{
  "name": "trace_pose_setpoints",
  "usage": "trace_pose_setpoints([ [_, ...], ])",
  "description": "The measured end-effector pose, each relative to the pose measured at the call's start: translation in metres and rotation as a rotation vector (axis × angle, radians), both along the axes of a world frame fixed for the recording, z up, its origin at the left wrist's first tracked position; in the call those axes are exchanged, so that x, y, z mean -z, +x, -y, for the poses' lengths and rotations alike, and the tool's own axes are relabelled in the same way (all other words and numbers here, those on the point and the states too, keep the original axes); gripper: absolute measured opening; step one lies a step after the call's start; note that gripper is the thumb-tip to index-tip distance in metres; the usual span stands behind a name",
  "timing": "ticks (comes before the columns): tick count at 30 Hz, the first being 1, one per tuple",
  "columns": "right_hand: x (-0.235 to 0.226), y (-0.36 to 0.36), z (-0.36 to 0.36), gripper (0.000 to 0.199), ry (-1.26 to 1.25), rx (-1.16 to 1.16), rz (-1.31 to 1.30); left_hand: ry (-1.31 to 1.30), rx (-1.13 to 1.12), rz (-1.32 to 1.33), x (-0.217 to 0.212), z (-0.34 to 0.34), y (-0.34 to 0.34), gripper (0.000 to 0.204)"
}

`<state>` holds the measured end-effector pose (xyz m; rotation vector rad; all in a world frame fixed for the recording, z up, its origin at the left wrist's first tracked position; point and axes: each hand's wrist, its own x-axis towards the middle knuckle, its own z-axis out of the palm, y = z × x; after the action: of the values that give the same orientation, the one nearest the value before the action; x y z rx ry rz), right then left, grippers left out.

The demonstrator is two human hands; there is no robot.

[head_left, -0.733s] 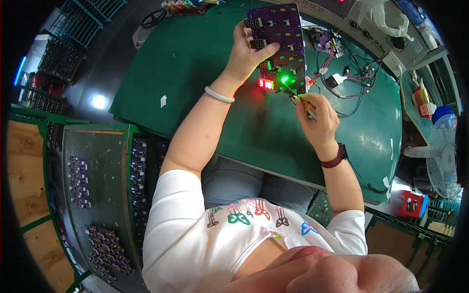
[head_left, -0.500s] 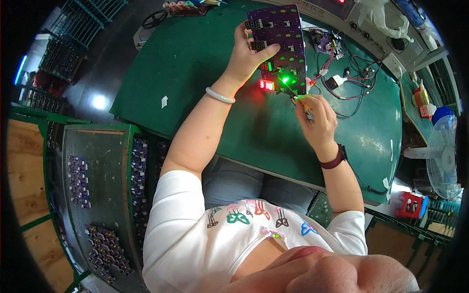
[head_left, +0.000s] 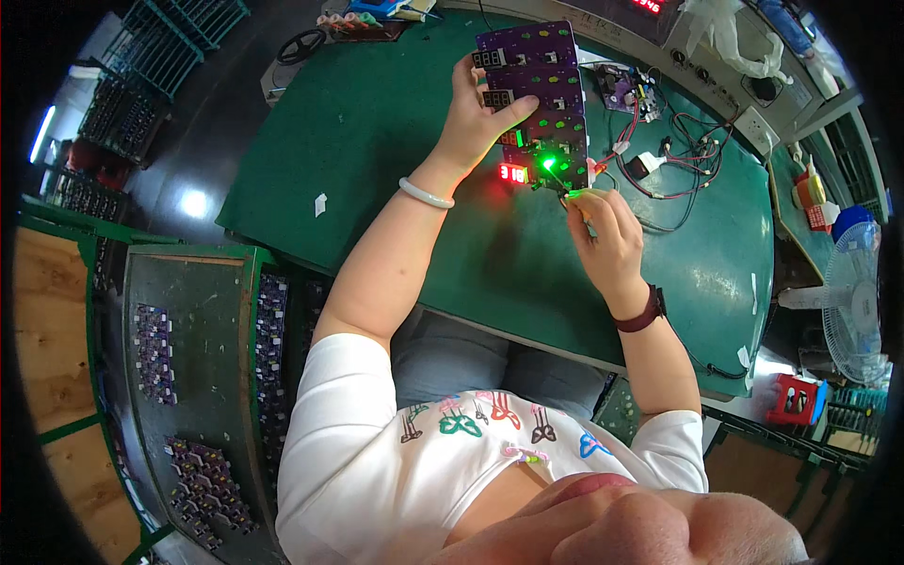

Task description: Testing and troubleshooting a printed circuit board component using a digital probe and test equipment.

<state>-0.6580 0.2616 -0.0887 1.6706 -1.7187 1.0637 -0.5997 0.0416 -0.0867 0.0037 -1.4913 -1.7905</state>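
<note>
My left hand [head_left: 480, 118] is closed on the left edge of a purple circuit board panel [head_left: 537, 94], its thumb lying across the front. Several small digit displays line the panel's left side. The lowest digit display [head_left: 513, 173] glows red, and a bright green light [head_left: 549, 164] shines beside it. At the panel's lower right corner, my right hand [head_left: 607, 231] pinches a thin pointed tool [head_left: 562, 185] with orange showing between the fingers. The tool slants toward the green light; glare hides whether its tip touches the board.
Right of the panel lie another purple circuit board [head_left: 626, 89] and tangled cables [head_left: 692, 160] on the green table [head_left: 330, 169]. Instrument panels with knobs [head_left: 702, 73] stand along the back. A white fan [head_left: 852, 292] is at the right; more boards [head_left: 202, 485] rest on a cabinet at lower left.
The panel and both hands sit slightly lower in the picture, as does the surrounding scene. The red display's lit pattern differs. Both grips are unchanged.
</note>
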Motion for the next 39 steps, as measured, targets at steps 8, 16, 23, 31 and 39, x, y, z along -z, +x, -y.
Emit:
trace_pose_setpoints([
  [8,-0.0001,0.0050,-0.0047,0.025,0.047,0.015,0.016,0.008,0.017,-0.052,0.0070,0.0012,-0.0018,0.091],
  [16,-0.0026,0.0039,-0.0051,0.027,0.049,-0.006,0.018,-0.012,0.026,-0.067,0.0062,0.0011,-0.0040,0.089],
  [23,-0.0038,0.0047,-0.0032,0.025,0.035,0.010,0.002,0.009,0.043,-0.050,0.0058,0.0017,-0.0038,0.089],
  [31,-0.0072,0.0084,-0.0039,0.024,0.033,0.000,0.019,0.006,0.042,-0.060,0.0073,0.0017,-0.0034,0.087],
  [39,-0.0055,0.0074,-0.0037,0.022,0.039,0.012,0.019,0.005,0.049,-0.070,0.0083,0.0030,-0.0052,0.084],
])
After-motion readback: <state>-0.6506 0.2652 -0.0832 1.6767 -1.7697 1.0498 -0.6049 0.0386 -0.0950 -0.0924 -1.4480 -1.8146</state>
